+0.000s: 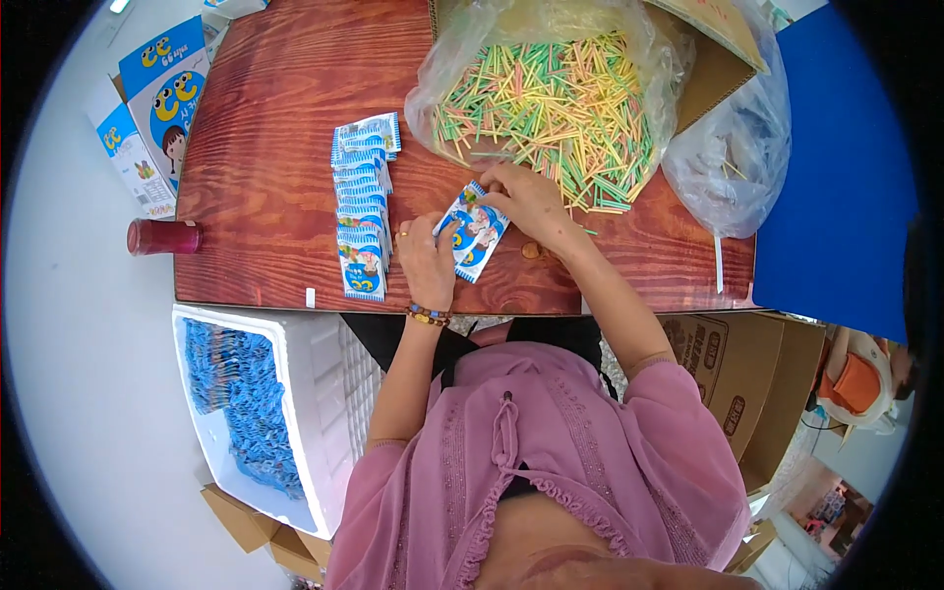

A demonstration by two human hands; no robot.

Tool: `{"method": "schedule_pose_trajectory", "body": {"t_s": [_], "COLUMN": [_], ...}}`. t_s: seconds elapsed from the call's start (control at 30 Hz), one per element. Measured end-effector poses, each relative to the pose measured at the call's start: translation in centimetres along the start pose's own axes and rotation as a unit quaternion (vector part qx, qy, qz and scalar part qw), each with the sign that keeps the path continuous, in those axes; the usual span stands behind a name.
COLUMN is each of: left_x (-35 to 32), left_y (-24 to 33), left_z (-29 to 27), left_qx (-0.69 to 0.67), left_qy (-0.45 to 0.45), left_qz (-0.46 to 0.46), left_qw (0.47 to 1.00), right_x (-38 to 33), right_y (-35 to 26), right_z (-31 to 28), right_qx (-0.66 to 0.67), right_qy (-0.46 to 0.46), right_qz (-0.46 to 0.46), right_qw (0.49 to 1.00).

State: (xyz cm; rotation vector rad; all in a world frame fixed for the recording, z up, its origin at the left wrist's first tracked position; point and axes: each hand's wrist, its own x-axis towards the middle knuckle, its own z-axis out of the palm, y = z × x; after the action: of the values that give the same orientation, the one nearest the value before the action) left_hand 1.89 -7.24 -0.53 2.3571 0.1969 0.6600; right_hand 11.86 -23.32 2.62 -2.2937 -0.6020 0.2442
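Observation:
Between my hands lie a couple of blue-and-white printed packets [478, 242], slanted and overlapping, on the red-brown wooden table. My left hand [425, 262] grips their left edge, with thumb and fingers closed around it. At their upper right end, my right hand [531, 202] pinches the packets between thumb and fingers. Left of my left hand, an overlapping row of similar packets [362, 280] runs away from me. Beyond my right hand, thin yellow, green and pink sticks [560, 108] are heaped in a clear plastic bag [429, 98]. Whether the held packets are filled I cannot tell.
A cardboard box [716, 93] and another clear bag [728, 187] stand at the far right. A small brown round thing [532, 251] lies near my right wrist. At left are a pink-red jar [165, 237], printed cartons [167, 108], and a white foam box [320, 413] holding blue packets.

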Motion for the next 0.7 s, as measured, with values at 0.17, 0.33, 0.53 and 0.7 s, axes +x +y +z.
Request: {"method": "schedule_pose_trajectory", "body": {"t_s": [0.17, 0.33, 0.53, 0.7], "left_x": [0.5, 1.3, 1.3, 1.1], "left_y": [1.1, 2.1, 2.2, 2.1], "left_z": [-1.0, -1.2, -1.0, -1.0], "left_qx": [0.006, -0.468, -0.492, -0.466], "left_qy": [-0.003, 0.015, 0.011, 0.001], "left_qz": [0.052, -0.259, -0.271, -0.306], "left_qw": [0.999, 0.845, 0.827, 0.830], "right_x": [0.0, -0.3, -1.0, -1.3], "right_y": [1.4, 1.4, 0.6, 0.8], "right_z": [0.5, -0.6, 0.3, 0.3], "right_qx": [0.138, 0.380, 0.411, 0.368], "right_qy": [0.039, -0.066, -0.024, -0.027], "right_qz": [-0.075, 0.039, 0.009, 0.040], "right_qw": [0.987, 0.922, 0.911, 0.929]}}
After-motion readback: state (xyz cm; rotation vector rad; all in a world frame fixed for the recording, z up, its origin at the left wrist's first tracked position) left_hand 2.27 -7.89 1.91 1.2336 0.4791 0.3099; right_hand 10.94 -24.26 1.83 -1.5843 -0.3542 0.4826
